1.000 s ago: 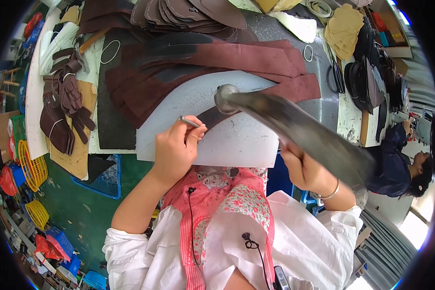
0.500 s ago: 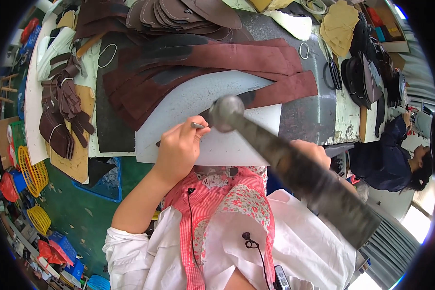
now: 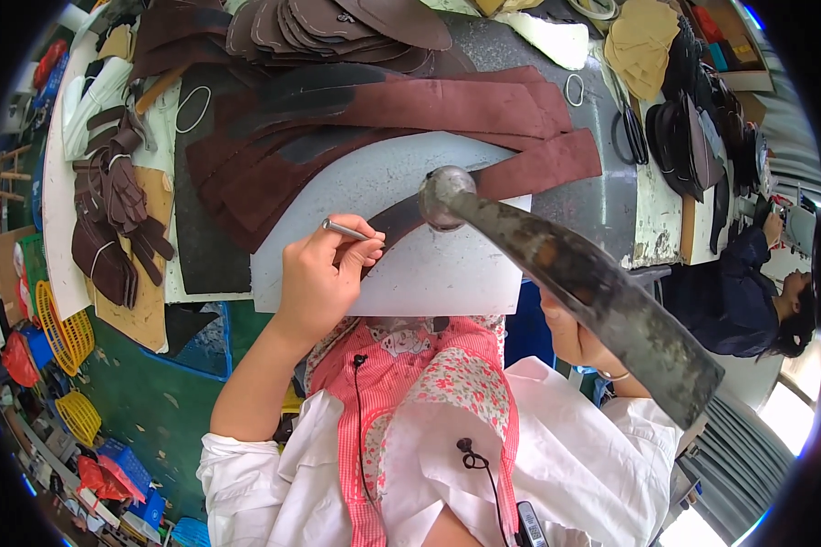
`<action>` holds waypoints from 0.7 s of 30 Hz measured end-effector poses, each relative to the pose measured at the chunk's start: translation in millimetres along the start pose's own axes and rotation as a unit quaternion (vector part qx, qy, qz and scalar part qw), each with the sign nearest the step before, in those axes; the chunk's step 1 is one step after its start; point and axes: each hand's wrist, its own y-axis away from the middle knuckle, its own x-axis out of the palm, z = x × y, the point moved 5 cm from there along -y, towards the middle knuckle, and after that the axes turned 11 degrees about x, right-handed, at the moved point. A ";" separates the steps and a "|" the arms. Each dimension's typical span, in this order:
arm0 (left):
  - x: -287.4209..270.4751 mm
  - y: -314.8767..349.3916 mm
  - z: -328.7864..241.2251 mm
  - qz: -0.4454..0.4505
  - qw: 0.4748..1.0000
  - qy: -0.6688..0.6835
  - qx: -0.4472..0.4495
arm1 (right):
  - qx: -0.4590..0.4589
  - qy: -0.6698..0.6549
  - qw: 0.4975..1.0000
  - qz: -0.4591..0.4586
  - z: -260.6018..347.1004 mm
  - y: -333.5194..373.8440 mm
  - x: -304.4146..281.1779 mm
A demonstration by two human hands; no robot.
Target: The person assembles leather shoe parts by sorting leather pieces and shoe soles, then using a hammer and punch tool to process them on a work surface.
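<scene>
My left hand (image 3: 324,283) pinches a slim metal punch (image 3: 340,229) just above a curved dark leather strip (image 3: 401,219). The punch is tilted, and its lower tip is hidden by my fingers. The strip lies across a white cutting board (image 3: 447,273) at the table's near edge. In front of my right hand (image 3: 567,333) looms a large steel hammer head (image 3: 602,292) with a rounded face at one end. My right hand is closed on the hammer's handle, which the head mostly hides. The hammer is raised, apart from the punch.
Brown leather strips (image 3: 483,109) fan out behind the board, with stacked leather flaps (image 3: 337,32) farther back. Bundled leather pieces (image 3: 123,201) lie at left and black scissors (image 3: 631,137) at right. A blue crate (image 3: 214,351) stands below the table. Another person (image 3: 739,287) is at far right.
The punch has tipped over from nearly end-on to slanting left in my left hand, which has shifted slightly left. My right hand has dropped nearer to me, and the hammer's rounded face has shifted slightly right.
</scene>
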 end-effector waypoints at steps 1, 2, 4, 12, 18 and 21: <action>-0.1 0.8 0.2 0.006 1.000 -0.009 -0.003 | -0.030 0.025 0.999 0.016 1.1 -1.3 2.3; -0.3 0.0 -0.5 0.013 1.000 -0.016 -0.005 | -0.058 0.053 0.996 0.032 3.6 -1.9 3.9; -0.3 -3.7 -10.5 0.011 0.999 -0.046 0.018 | -0.010 -0.025 1.000 0.009 0.9 -0.1 3.5; 11.0 4.7 -15.4 0.088 0.944 -0.215 0.234 | 0.003 -0.081 0.990 0.112 1.5 2.6 30.2; 3.8 -8.4 -8.1 0.009 0.996 -0.085 0.032 | -0.037 0.059 0.995 0.073 -1.9 4.9 21.1; 3.5 -7.1 -9.4 0.001 0.996 -0.082 0.043 | 0.040 0.087 0.994 0.045 3.3 -6.9 2.6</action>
